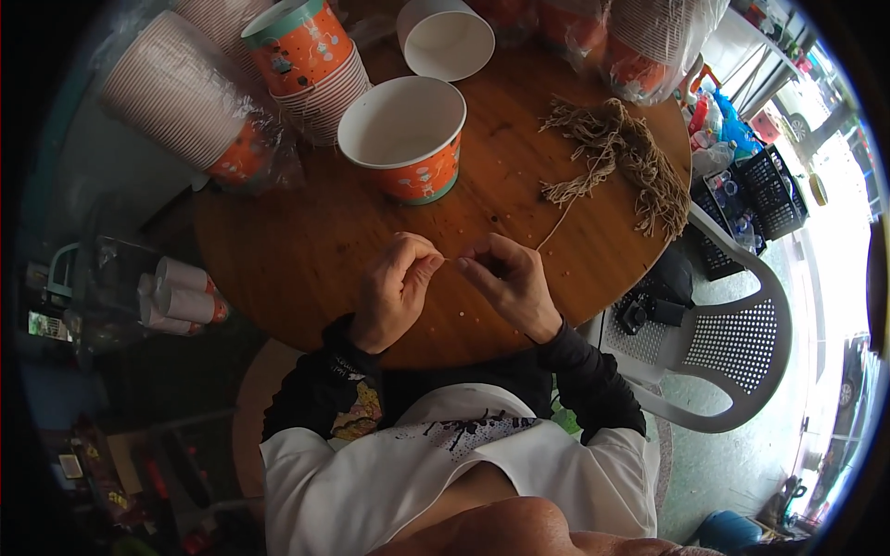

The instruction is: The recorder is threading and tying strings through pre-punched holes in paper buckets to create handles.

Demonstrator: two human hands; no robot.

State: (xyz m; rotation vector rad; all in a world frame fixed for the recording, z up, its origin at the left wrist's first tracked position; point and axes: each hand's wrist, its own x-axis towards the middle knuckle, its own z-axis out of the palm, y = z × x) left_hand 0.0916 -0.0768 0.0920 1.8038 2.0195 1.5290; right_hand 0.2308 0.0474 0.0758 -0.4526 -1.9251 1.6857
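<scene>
Close to the table's near edge, my left hand (397, 289) and my right hand (512, 285) face each other, fingertips pinched. Between them runs a short stretch of thin string (450, 259). Beyond my right hand, a strand leads up to a tangled bundle of tan twine (616, 153) on the right of the table. Ahead of my hands stands an upright orange and white paper bucket (403, 130), its open mouth showing a bare white inside. Behind it, a second paper bucket (450, 42) lies tipped with its mouth toward me.
Stacked paper buckets (311, 74) and plastic-wrapped stacks (176, 97) fill the far left of the round wooden table (278, 269); another wrapped stack (640, 56) stands far right. A grey plastic chair (732, 347) and black crates (769, 195) are at the right. Small bits dot the tabletop.
</scene>
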